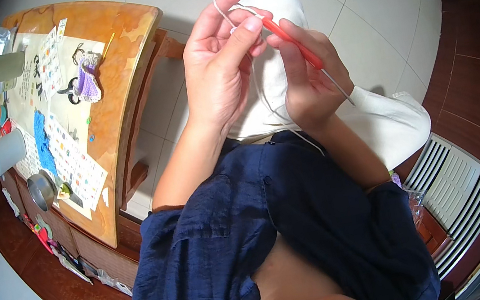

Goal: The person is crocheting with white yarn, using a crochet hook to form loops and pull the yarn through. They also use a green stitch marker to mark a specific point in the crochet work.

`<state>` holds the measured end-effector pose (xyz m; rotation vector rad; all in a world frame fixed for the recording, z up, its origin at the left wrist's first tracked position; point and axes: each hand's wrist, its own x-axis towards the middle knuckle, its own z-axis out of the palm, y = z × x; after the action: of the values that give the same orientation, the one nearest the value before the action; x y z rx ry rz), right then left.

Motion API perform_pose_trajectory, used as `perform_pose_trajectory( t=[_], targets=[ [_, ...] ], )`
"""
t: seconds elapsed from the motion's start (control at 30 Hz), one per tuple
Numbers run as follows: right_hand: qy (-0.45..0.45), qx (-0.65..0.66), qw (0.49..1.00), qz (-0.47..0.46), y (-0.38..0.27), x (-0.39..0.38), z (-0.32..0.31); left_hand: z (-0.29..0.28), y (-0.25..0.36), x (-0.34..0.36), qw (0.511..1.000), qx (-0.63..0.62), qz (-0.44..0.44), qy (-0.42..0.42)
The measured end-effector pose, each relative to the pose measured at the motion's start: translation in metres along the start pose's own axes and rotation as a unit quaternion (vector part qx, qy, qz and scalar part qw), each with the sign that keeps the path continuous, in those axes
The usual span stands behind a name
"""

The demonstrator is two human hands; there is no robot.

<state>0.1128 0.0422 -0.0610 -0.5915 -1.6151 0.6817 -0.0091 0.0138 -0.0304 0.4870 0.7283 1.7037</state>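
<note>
Above my lap, my left hand (215, 66) pinches white yarn (262, 93) between thumb and fingers, its index finger raised with a strand looped over it. My right hand (308, 79) grips a crochet hook (293, 41) by its red handle. One end of the hook meets the yarn at my left thumb tip, while a thin metal shaft sticks out below the right hand. Any small stitched piece at the pinch is mostly hidden by the fingers. From there the yarn hangs down between my forearms toward my lap.
On the left stands a wooden table (132, 25) bearing black scissors (70, 92), a purple and cream crocheted piece (88, 78), blue crocheted material (43, 143), a metal bowl (42, 190) and printed sheets. A slatted grey stool (455, 179) is at the lower right.
</note>
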Motion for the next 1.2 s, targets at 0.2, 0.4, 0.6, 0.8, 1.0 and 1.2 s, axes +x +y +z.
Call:
perform_pose_trajectory(
  t=[0.2,0.4,0.6,0.8,1.0,1.2],
  targets=[
    [-0.052,0.096,0.948,0.299,-0.027,-0.007,-0.009,-0.006,0.005,0.004,1.0,-0.017,-0.005,0.019],
    [-0.46,0.063,0.612,0.641,-0.048,-0.021,-0.134,-0.032,0.018,0.015,0.996,0.001,0.029,0.08],
    [-0.381,-0.089,0.674,0.627,-0.072,-0.061,-0.182,-0.041,0.019,0.024,0.992,-0.086,0.014,0.096],
    [-0.378,-0.024,0.6,0.704,-0.077,-0.068,-0.181,-0.038,0.031,0.033,0.995,-0.054,0.024,0.082],
    [-0.312,-0.101,0.788,0.52,-0.081,-0.064,-0.142,-0.043,0.026,0.041,0.994,-0.082,0.027,0.059],
    [-0.402,-0.027,0.651,0.643,-0.062,-0.045,-0.147,-0.035,0.036,0.044,0.994,-0.069,0.004,0.088]
  ],
)
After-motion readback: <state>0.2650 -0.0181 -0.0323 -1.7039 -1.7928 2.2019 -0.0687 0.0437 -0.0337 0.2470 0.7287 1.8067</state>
